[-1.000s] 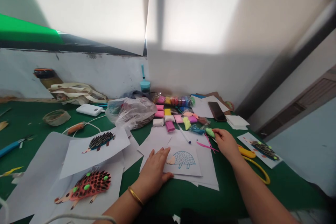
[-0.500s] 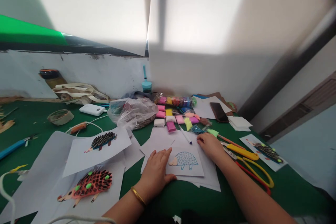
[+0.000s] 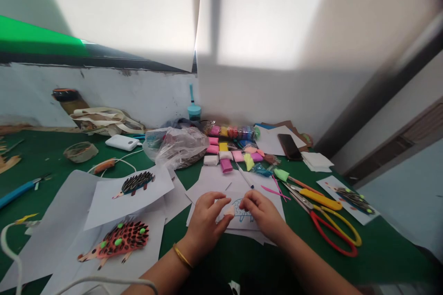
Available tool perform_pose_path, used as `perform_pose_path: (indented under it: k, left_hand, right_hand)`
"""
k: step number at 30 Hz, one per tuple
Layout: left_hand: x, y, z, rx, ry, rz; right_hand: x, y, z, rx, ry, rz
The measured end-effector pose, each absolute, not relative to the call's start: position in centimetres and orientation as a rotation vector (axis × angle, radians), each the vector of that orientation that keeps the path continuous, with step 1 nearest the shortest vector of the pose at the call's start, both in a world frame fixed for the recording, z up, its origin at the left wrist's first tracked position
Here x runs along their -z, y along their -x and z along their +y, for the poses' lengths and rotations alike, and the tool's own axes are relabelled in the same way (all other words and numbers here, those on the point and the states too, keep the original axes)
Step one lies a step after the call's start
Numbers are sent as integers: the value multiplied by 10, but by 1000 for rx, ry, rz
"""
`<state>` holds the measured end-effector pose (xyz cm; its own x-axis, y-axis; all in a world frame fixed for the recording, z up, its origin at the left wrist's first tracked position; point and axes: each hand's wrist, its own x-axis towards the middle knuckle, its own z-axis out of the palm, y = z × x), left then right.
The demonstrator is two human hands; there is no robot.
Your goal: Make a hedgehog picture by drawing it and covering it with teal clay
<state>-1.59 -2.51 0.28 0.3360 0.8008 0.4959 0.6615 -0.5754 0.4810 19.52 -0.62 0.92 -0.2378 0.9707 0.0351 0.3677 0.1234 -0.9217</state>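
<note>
A blue-outlined hedgehog drawing with a peach-coloured face lies on white paper, partly covered by my hands. My left hand is over its left side, with curved fingers and the thumb apart from the forefinger. No object shows plainly between them. Over the right part of the drawing, my right hand has thumb and fingertips pinched together; anything between them is too small or hidden to tell. Thin pink strips lie just beyond the right hand, near a white marker.
Scissors and a yellow cutter lie on the right. Coloured clay packets, a plastic bag and a phone are behind. Finished hedgehog pictures lie left, by a white cable.
My right hand has moved left from beside the pink strips to over the drawing, uncovering them. My left hand has lifted from the paper, its fingers now curled.
</note>
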Motion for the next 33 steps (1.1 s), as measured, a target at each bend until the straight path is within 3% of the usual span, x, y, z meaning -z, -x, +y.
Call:
perform_pose_path:
  k: [4,12,21,33]
  left_hand:
    - [-11,11,-29,-1171,-2398,1213]
    - [-17,18,-26,-1179,-2487,1165]
    - [-5,22,-16,-1015,-2397,1423]
    - [1,19,-14,-672,-2404,1568]
  right_hand:
    - [-15,-170,-27,-1360,1144,-1598]
    - [-20,-177,-24,-1436,1138,-1575]
    - [14,-234,23,-602,1469,-1618]
    - [29,-234,22,-322,1302,-1909]
